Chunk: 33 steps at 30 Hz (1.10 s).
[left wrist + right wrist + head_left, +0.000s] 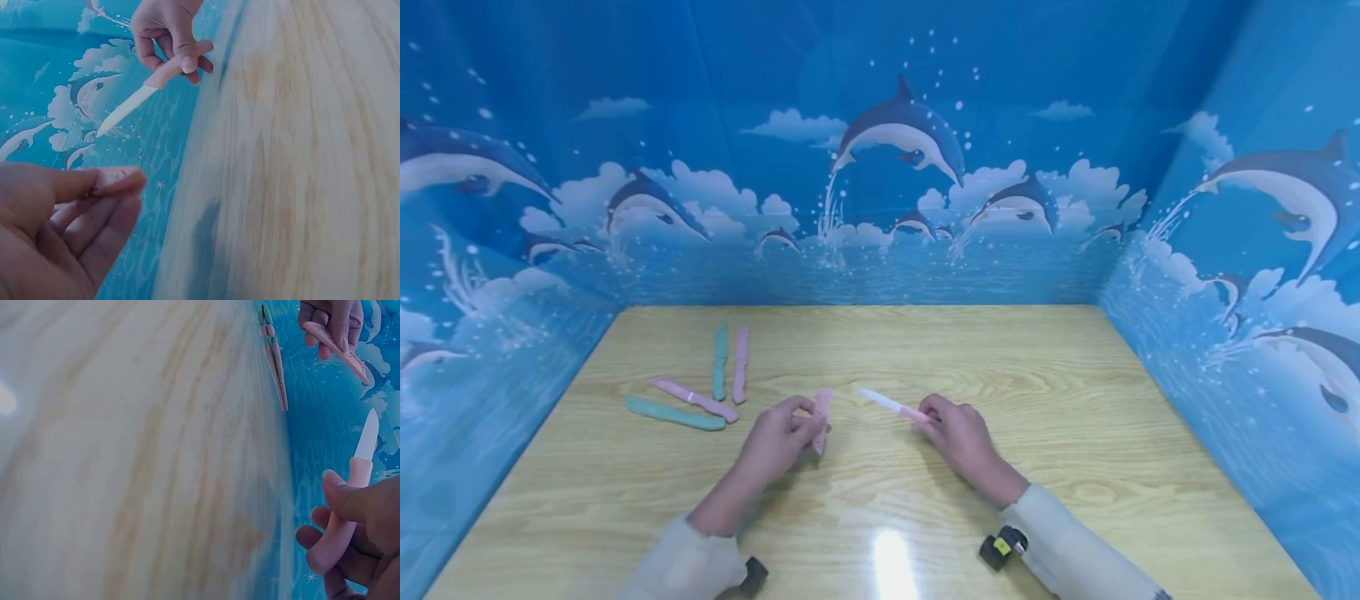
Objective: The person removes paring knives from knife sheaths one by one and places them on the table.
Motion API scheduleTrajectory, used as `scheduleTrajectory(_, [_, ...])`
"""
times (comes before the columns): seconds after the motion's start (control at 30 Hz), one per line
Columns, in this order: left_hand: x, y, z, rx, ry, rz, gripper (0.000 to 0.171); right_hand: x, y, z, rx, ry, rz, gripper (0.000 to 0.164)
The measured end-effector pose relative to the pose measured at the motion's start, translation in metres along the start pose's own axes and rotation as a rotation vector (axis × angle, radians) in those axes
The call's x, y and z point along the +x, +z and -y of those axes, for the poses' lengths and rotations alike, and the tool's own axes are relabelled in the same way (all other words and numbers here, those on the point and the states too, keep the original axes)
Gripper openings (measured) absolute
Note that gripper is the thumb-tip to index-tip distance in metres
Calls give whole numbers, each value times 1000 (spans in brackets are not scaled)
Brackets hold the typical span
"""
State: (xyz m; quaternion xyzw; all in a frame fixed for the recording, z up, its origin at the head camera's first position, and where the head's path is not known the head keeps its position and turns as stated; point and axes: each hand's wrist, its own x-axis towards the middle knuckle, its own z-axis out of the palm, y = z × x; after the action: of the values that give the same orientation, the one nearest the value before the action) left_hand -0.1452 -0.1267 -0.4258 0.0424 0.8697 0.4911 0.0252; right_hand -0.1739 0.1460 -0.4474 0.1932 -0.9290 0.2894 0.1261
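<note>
My right hand (961,433) grips a small knife by its pink handle; the white blade (880,400) is bare and points toward my left hand. In the right wrist view the thumb presses on the handle (340,540), with fingers curled under it. My left hand (775,442) pinches a pink knife sheath (822,404) between thumb and fingers, tilted in the right wrist view. A short gap separates blade and sheath, and both hands are above the wooden table (1037,358).
Left of my left hand lie two pink knives (741,364) (700,402) and two green knives (720,362) (673,413), apparently sheathed. Blue dolphin-print cloth (880,275) walls the table's back and sides. Light glares off the table's near middle.
</note>
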Motion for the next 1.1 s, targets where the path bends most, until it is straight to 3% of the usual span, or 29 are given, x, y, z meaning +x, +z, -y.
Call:
scheduleTrajectory(0.23, [3, 0, 1, -376, -86, 132, 20, 0, 0, 0, 8, 2, 7, 18])
scheduleTrajectory(0.37, [2, -2, 1, -505, -87, 197, 34, 0, 0, 0, 20, 13, 23, 19])
scheduleTrajectory(0.5, [2, -3, 0, -526, -87, 218, 38, 0, 0, 1, 36, 30, 34, 19])
scheduleTrajectory(0.73, [1, -1, 0, -501, -121, 184, 34, 0, 2, 0, 57, 21, 36, 19])
scheduleTrajectory(0.93, [2, 0, 1, -503, -108, 195, 32, 1, 4, -1, 68, -5, 15, 18])
scheduleTrajectory(1.1, [3, 0, 1, -498, -113, 200, 32, 1, 4, -2, 145, 34, 58, 15])
